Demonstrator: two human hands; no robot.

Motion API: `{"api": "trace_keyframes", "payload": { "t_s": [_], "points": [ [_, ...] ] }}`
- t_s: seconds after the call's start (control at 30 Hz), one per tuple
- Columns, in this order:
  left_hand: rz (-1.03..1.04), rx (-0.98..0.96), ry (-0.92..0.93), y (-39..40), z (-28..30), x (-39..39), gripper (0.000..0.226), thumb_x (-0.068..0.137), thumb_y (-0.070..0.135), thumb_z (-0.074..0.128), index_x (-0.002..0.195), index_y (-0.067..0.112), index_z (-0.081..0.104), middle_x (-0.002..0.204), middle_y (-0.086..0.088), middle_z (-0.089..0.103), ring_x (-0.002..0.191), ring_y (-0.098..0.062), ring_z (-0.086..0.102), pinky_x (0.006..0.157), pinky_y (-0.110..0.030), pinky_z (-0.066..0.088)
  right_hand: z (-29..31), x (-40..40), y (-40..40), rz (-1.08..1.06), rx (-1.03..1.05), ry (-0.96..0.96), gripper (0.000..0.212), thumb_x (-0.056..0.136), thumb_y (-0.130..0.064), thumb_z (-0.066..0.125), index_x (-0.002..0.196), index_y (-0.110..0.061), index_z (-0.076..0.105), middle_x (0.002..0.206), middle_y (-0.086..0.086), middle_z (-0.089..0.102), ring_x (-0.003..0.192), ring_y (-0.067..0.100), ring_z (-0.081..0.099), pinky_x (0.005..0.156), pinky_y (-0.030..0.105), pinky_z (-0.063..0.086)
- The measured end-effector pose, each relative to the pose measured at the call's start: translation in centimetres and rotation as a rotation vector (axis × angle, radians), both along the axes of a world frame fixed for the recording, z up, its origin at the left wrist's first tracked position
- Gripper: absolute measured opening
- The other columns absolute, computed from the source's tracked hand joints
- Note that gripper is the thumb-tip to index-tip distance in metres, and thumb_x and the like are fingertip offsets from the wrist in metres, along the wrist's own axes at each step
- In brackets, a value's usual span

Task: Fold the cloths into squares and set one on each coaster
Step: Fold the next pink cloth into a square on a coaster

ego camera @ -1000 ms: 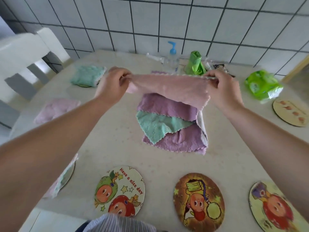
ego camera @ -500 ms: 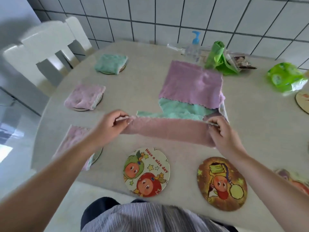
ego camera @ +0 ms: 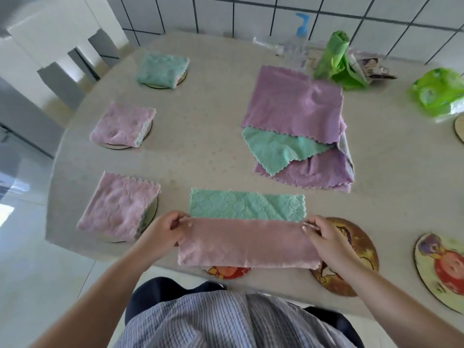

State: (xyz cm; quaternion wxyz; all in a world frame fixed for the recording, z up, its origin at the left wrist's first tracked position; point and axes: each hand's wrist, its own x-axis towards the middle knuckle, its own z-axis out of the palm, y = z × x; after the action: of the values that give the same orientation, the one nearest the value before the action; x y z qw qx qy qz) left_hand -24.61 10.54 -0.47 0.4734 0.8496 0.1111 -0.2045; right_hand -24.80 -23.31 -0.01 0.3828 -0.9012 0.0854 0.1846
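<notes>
We have the pink-and-green cloth lying at the near edge of the counter, and it is our landmark for everything else. Its long axis runs side to side, from our left hand to our right hand. The pink face is folded over the near half, and the green face still shows as a strip on the far half. Each hand pinches one end of the pink flap's far edge, thumb and fingers closed on the fabric, so both are equally near and neither has to reach.

As we judge it, the next fold turns on that axis: one short end must travel along the strip to meet the other, giving a square.

Under the cloth's near edge a coaster peeks out, largely covered. Another bare coaster sits just to the cloth's right, partly beneath our right hand. To the cloth's left a folded pink cloth already rests on its coaster. Beyond the cloth, well apart, lies the pile of unfolded cloths.
</notes>
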Motion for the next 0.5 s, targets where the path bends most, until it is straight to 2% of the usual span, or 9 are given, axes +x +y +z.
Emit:
{"api": "trace_keyframes", "payload": {
  "t_s": [0.1, 0.17, 0.27, 0.5],
  "points": [
    [0.066, -0.004, -0.063, -0.2, -0.7, 1.7, 0.014, 0.089, 0.016, 0.058, 0.086, 0.029, 0.062, 0.072, -0.003, 0.066, 0.062, -0.014, 0.057, 0.061, -0.031, 0.046, -0.4, 1.8, 0.1, -0.096, 0.002, -0.051, 0.012, 0.095, -0.021, 0.047, 0.098, -0.023, 0.058, 0.073, -0.001, 0.061, 0.056, 0.013, 0.048, 0.049, 0.026, 0.032],
    [0.074, 0.032, -0.106, -0.5, -1.2, 3.1, 0.013, 0.088, 0.016, 0.059, 0.084, 0.028, 0.061, 0.069, -0.002, 0.064, 0.058, -0.015, 0.054, 0.057, -0.029, 0.041, -0.8, 3.0, 0.2, -0.122, 0.01, -0.055, 0.013, 0.095, -0.021, 0.045, 0.1, -0.021, 0.057, 0.067, -0.001, 0.057, 0.05, 0.012, 0.042, 0.046, 0.025, 0.03],
    [0.117, 0.086, -0.131, -1.0, -1.9, 4.6, 0.006, 0.089, 0.02, 0.058, 0.084, 0.022, 0.061, 0.065, -0.001, 0.059, 0.057, -0.016, 0.05, 0.055, -0.029, 0.037, -1.3, 4.4, 0.5, -0.156, -0.003, -0.039, 0.012, 0.095, -0.023, 0.046, 0.101, -0.018, 0.055, 0.069, -0.003, 0.055, 0.052, 0.012, 0.044, 0.045, 0.025, 0.03],
    [0.136, 0.292, -0.14, -1.7, -3.0, 6.4, 0.016, 0.091, 0.031, 0.054, 0.09, 0.015, 0.059, 0.074, 0.003, 0.06, 0.066, -0.013, 0.054, 0.058, -0.03, 0.041, -2.1, 6.1, 0.6, -0.151, -0.061, -0.013, 0.014, 0.095, -0.024, 0.045, 0.104, -0.017, 0.054, 0.074, -0.003, 0.058, 0.054, 0.013, 0.049, 0.044, 0.023, 0.032]
  ]
}}
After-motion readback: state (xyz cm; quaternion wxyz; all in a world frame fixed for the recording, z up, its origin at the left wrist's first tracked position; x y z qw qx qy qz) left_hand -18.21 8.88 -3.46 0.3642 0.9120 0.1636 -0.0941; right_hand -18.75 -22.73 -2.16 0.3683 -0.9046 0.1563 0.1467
